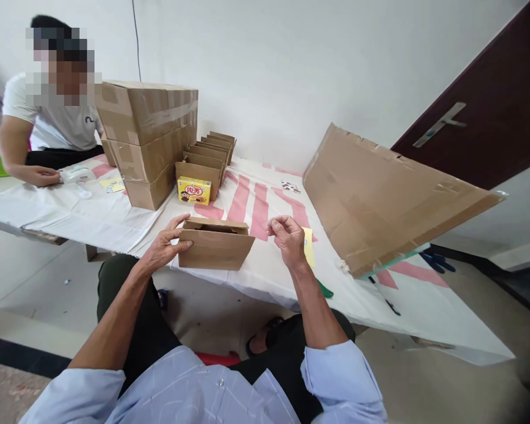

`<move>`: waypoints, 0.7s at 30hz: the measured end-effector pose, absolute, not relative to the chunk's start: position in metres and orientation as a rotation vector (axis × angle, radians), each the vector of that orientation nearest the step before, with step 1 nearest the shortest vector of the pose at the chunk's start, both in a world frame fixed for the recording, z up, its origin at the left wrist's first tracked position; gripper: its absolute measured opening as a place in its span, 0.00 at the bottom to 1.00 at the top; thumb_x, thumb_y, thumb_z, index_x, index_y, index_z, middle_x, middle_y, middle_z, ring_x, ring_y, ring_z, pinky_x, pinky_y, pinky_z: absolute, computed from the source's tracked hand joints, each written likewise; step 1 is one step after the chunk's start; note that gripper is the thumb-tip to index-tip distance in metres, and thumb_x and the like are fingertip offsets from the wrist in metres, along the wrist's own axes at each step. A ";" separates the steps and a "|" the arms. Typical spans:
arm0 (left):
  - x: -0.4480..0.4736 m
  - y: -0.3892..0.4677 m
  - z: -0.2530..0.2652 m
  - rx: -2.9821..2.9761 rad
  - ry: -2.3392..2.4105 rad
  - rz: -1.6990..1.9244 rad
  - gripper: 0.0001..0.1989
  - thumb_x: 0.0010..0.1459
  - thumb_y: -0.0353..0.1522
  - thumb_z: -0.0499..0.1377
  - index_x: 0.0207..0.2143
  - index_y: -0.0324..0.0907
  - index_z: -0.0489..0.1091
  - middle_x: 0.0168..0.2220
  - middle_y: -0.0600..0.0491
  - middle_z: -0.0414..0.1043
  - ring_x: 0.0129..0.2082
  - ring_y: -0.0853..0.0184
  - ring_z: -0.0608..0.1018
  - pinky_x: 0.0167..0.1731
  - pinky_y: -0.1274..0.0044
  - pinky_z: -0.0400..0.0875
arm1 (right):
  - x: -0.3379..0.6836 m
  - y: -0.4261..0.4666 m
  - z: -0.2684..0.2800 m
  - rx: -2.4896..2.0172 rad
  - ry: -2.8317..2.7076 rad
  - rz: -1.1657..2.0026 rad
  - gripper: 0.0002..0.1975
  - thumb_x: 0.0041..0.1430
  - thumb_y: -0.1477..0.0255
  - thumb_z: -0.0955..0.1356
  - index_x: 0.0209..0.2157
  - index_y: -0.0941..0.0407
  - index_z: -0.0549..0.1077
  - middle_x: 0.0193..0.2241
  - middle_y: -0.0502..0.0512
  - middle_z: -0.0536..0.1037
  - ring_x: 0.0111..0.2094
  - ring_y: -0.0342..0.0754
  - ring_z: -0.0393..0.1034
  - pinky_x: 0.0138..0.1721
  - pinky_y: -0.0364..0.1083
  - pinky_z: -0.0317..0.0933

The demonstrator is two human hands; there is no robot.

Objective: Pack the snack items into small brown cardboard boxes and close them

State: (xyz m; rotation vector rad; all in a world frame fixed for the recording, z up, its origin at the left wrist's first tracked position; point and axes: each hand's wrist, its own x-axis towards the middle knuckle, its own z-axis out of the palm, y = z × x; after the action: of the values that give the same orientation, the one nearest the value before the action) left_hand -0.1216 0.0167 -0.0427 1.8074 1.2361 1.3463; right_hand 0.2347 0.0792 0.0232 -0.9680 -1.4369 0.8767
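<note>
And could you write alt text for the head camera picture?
A person's left hand holds a small cardboard box on a cloth-covered table, the right hand hovering beside it. Beyond are stacked cartons and a yellow box; a co-worker sits at left.

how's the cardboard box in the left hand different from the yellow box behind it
The cardboard box is plain brown; the yellow box carries printed lettering and pictures.
The cardboard box has its top open, a dark gap showing inside; the yellow box looks closed.
The left hand holds the cardboard box, while no hand touches the yellow box.
Both are box-shaped with flat sides.
</note>
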 end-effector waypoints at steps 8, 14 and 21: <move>-0.131 0.004 -0.044 1.828 1.226 1.324 0.23 0.62 0.54 0.68 0.46 0.46 0.84 0.71 0.43 0.70 0.73 0.46 0.68 0.75 0.53 0.59 | 0.240 0.103 0.007 -1.034 -1.401 0.956 0.16 0.52 0.56 0.77 0.33 0.53 0.75 0.30 0.50 0.79 0.32 0.47 0.73 0.38 0.48 0.73; -0.128 -0.005 -0.049 1.819 1.268 1.330 0.29 0.63 0.55 0.67 0.58 0.47 0.81 0.71 0.43 0.72 0.78 0.45 0.61 0.78 0.49 0.51 | 0.213 0.125 -0.002 -1.056 -1.532 0.994 0.14 0.52 0.57 0.75 0.31 0.53 0.75 0.28 0.49 0.78 0.31 0.46 0.72 0.34 0.46 0.71; -0.129 -0.016 -0.054 1.770 1.234 1.326 0.27 0.64 0.54 0.67 0.58 0.49 0.81 0.73 0.45 0.69 0.78 0.47 0.61 0.79 0.50 0.47 | 0.186 0.154 -0.013 -1.035 -1.601 1.024 0.15 0.50 0.57 0.74 0.29 0.53 0.73 0.28 0.50 0.77 0.30 0.45 0.70 0.33 0.47 0.71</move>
State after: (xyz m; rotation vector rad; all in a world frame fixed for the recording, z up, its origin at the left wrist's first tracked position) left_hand -0.1286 -0.0158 -0.0539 1.7704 1.2340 1.3258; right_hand 0.1865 0.1536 -0.0132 -1.0347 -1.6010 1.0238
